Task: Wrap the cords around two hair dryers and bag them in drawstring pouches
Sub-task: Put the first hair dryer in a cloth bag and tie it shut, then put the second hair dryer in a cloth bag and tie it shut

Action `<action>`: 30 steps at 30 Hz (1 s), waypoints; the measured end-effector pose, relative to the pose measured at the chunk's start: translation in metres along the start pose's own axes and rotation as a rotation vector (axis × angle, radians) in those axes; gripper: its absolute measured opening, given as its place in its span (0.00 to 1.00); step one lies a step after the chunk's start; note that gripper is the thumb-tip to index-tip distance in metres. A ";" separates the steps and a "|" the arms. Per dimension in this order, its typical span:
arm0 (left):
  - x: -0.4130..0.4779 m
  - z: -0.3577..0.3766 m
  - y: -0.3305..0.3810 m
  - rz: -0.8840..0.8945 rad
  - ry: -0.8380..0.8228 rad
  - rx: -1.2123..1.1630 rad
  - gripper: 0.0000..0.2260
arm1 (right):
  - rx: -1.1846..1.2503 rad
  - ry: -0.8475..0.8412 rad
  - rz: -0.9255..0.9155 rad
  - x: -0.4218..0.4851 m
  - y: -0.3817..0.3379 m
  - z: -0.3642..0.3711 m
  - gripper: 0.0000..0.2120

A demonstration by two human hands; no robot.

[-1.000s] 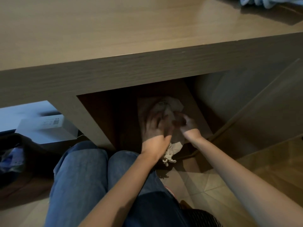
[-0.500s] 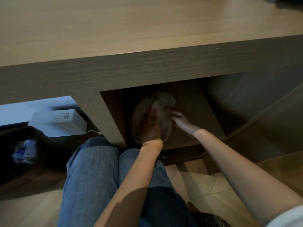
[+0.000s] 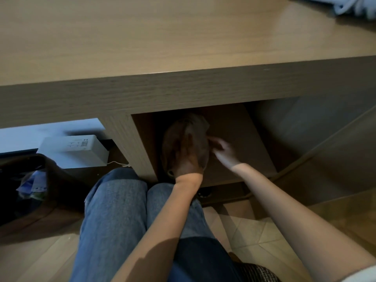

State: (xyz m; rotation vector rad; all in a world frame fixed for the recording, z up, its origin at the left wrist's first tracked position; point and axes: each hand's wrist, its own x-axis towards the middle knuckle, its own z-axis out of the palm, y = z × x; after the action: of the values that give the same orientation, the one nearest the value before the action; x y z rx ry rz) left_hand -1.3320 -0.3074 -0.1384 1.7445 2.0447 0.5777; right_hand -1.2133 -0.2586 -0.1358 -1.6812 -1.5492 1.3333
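Writing: the white box [image 3: 75, 153] is showing a small printed label [image 3: 84, 143] with a square code and fine lines of print, all too small to read. It is sitting under the desk [image 3: 162, 47], towards the desk's left end.

Pouch: the pouch [image 3: 196, 127] is lying in the open compartment [image 3: 240, 135] under the desk top, against the compartment's left wall. It is bulging round and sitting deep in shadow.

Left hand: the left hand [image 3: 187, 159] is reaching under the desk's front edge, palm down on the pouch. Its fingers [image 3: 180, 143] are bending over the rounded cloth and gripping it.

Right hand: the right hand [image 3: 223, 152] is reaching in beside the left one, just right of the pouch, with the forearm stretching out from under the desk. Its fingers [image 3: 213, 142] are meeting the pouch's right side. Blur is hiding whether they are pinching the cloth or only touching it.

Legs: knees in blue jeans [image 3: 114, 210] are pointing at the desk's front edge.

Cloth: a pale cloth [image 3: 350, 5] is lying on the desk's far right corner.

Bag: a dark bag [image 3: 24, 180] is standing below the desk's left end.
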 end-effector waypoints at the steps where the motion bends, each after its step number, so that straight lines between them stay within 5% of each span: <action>1: -0.004 -0.005 0.006 0.026 -0.016 0.042 0.31 | -0.039 0.018 -0.010 -0.008 -0.004 -0.006 0.18; 9: -0.064 -0.073 0.040 0.178 0.051 0.214 0.21 | -0.340 0.089 -0.272 -0.106 -0.037 -0.057 0.17; 18: -0.127 -0.159 0.072 0.506 0.281 -0.041 0.18 | -0.261 0.219 -0.567 -0.202 -0.110 -0.081 0.13; 30: -0.097 -0.285 0.106 0.614 0.459 -0.118 0.17 | -0.304 0.415 -0.760 -0.209 -0.222 -0.107 0.14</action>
State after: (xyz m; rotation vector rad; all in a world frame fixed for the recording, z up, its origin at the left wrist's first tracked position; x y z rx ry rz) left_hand -1.3836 -0.4044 0.1607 2.3283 1.6457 1.3601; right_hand -1.1955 -0.3752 0.1652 -1.1968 -1.8959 0.3538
